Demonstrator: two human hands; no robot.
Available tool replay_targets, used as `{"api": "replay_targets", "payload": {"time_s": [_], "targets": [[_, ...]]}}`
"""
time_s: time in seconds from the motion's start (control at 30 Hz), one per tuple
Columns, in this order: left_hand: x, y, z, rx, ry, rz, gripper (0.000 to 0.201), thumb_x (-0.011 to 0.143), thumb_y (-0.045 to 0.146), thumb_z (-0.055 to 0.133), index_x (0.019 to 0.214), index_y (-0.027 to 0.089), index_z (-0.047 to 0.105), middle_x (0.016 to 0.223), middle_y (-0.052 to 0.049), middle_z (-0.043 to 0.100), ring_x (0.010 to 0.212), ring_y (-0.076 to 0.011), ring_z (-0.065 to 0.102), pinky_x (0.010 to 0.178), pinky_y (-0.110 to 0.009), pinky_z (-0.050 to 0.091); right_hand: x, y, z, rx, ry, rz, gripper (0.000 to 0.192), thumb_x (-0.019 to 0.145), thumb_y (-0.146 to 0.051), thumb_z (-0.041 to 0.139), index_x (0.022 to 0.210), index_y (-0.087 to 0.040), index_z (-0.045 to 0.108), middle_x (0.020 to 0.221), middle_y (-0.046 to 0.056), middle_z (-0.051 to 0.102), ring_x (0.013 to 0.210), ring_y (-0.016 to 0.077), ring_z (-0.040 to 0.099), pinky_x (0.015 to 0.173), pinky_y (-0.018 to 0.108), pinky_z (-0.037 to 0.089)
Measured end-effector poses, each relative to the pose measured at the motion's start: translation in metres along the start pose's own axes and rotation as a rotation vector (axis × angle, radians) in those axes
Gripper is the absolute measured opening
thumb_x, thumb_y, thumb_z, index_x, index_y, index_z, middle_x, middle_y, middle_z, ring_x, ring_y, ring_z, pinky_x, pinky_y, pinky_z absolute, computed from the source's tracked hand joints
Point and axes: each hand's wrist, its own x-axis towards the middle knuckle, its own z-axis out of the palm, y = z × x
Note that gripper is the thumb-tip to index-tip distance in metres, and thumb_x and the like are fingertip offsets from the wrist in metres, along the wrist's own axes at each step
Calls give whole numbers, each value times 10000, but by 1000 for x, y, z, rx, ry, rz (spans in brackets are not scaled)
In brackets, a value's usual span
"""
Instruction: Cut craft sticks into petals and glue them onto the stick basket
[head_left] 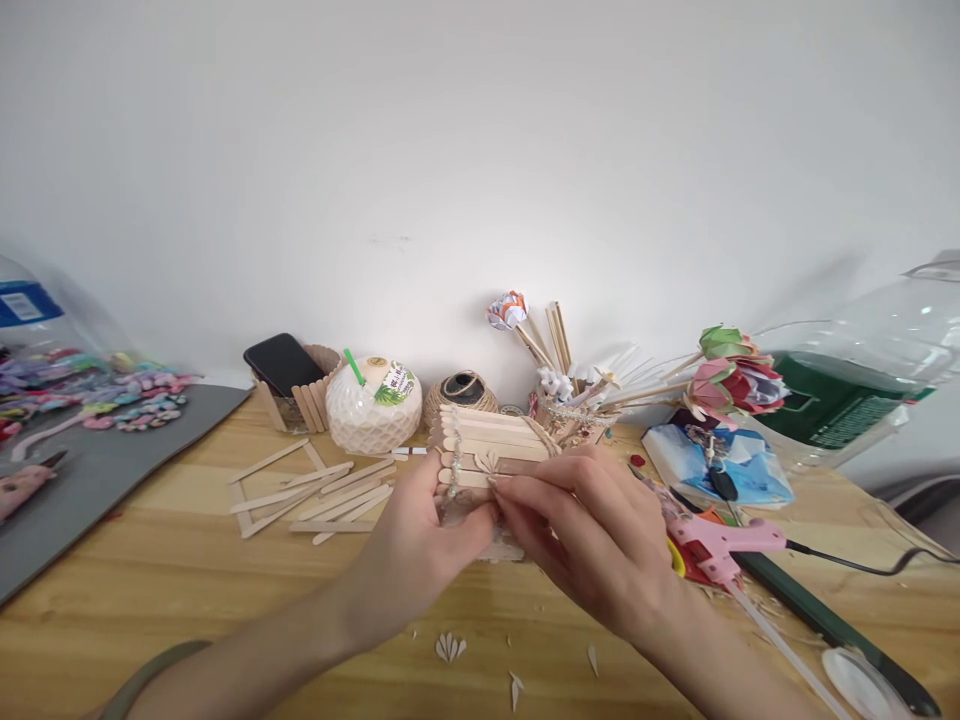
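Hands together at the middle of a wooden table (150, 590), both clamped on a small stick box (491, 440) held just above the tabletop. Left hand (427, 545) wrapped round the box's near-left side, a beaded strand (454, 465) hanging beside its thumb. Right hand (592, 530) closed on the right side, fingertips (510, 488) pinching at the front face just below a pale petal piece (487, 461) (stuck on or merely pressed there, cannot tell). Loose sticks (322, 495) spread on the table to the left, well apart from the hands. Coconut cup (373, 405) with a green straw behind them, a phone (283, 363) propped in a stick holder beside it, and a twine ball (461, 392) directly behind the box. Pink glue gun (716, 545) lying just right of the right hand, its black cord trailing toward the edge. Paper flowers (731, 375) on sticks farther back at right. Cut petal scraps (450, 648) scattered on the near tabletop between the forearms.
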Motion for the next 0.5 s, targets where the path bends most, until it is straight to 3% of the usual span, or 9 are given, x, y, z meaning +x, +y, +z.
{"api": "replay_targets", "payload": {"time_s": [0.27,0.5], "targets": [[-5,2,1,23,4,2,187,741,229,613,903,200,523,576,79,499,466,-69,395,433,-173,341,2,-5,2,-50,90,9,101,733,-85,682,783,-111,599,637,47,600,557,141,491,465,277,399],[-3,5,1,25,29,11,108,722,204,603,812,200,543,548,77,496,432,-64,373,400,-169,331,6,0,-8,177,-6,78,97,829,-98,572,915,-139,590,762,36,553,660,130,523,534,252,447]]}}
